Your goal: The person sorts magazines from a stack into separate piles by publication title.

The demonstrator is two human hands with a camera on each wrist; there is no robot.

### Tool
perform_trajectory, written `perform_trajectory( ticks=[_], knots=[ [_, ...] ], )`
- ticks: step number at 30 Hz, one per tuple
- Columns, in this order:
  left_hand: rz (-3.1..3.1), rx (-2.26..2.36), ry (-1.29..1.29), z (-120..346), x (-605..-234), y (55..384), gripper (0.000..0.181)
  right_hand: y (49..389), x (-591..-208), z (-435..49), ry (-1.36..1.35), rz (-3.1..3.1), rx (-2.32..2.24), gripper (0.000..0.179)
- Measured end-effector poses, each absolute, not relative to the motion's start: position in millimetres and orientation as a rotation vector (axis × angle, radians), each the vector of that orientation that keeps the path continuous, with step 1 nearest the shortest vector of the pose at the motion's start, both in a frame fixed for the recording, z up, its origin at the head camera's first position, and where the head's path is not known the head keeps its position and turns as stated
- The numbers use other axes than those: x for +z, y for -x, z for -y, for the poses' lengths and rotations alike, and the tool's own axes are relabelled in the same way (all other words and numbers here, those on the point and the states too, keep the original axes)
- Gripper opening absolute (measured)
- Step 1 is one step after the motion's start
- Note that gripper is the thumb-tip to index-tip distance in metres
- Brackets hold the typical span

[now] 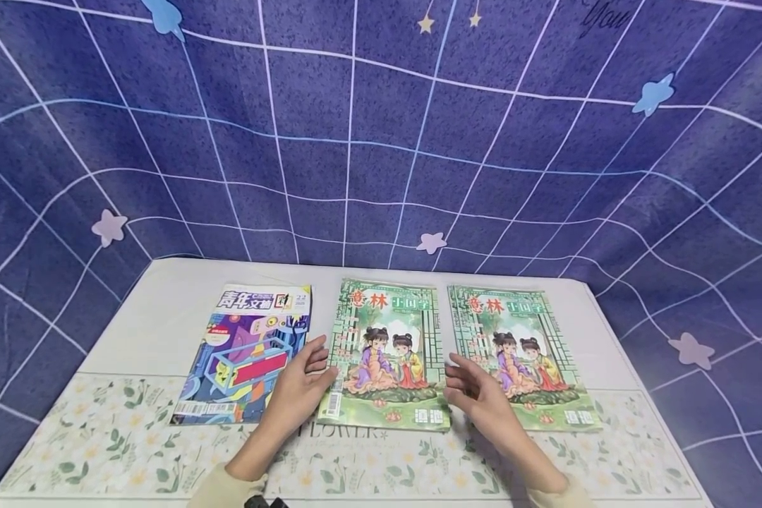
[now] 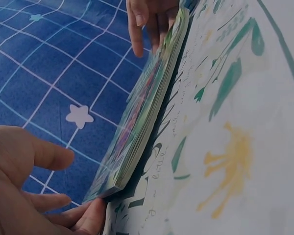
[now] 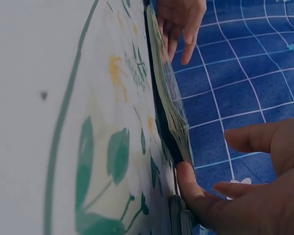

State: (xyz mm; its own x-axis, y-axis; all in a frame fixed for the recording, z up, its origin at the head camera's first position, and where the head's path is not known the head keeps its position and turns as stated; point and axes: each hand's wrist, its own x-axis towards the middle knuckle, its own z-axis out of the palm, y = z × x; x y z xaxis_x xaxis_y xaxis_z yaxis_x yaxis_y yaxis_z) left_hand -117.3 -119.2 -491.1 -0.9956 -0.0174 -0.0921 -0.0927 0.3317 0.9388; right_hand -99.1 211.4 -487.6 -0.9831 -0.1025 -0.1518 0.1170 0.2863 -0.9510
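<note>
A: Cream sleeves nearest my head camera. Remote log: grip?

B: I record both hands relaxed, grasping nothing. Left hand and right hand flank the middle magazine, fingertips at its side edges. Flat on the table or slightly raised: I cannot tell. Outside left: purple magazine. Outside right: matching green magazine.

A: Handling?

B: I judge it light, floppy, slick-covered, easily creased; its near edge bows beside the right fingers. I'd support both side edges from beneath, thumbs on top.
</note>
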Motion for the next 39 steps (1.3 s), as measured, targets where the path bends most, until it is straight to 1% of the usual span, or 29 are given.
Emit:
perform_trajectory(
  ticks=[4, 11, 17, 21, 32, 39],
  knots=[
    [-2.51, 1.78, 0.116, 119, -489, 117, 0.068, 99, -487, -211, -0.039, -2.369, -1.781, 0.07],
    [-2.497, 1.767, 0.142, 122, -492, 116, 0.069, 99, -492, -207, -0.102, -2.308, -1.826, 0.063],
    [-2.466, 1.796, 0.146, 124, -495, 117, 0.064, 100, -497, -205, -0.123, -2.301, -1.854, 0.055],
    [-2.46, 1.793, 0.143, 125, -494, 117, 0.061, 99, -497, -205, -0.117, -2.289, -1.854, 0.054],
    [-2.415, 1.818, 0.06, 125, -495, 113, 0.06, 100, -498, -210, -0.113, -2.243, -1.881, 0.056],
    [-2.368, 1.844, -0.013, 125, -502, 112, 0.066, 102, -499, -209, -0.107, -2.258, -1.852, 0.057]
  ],
)
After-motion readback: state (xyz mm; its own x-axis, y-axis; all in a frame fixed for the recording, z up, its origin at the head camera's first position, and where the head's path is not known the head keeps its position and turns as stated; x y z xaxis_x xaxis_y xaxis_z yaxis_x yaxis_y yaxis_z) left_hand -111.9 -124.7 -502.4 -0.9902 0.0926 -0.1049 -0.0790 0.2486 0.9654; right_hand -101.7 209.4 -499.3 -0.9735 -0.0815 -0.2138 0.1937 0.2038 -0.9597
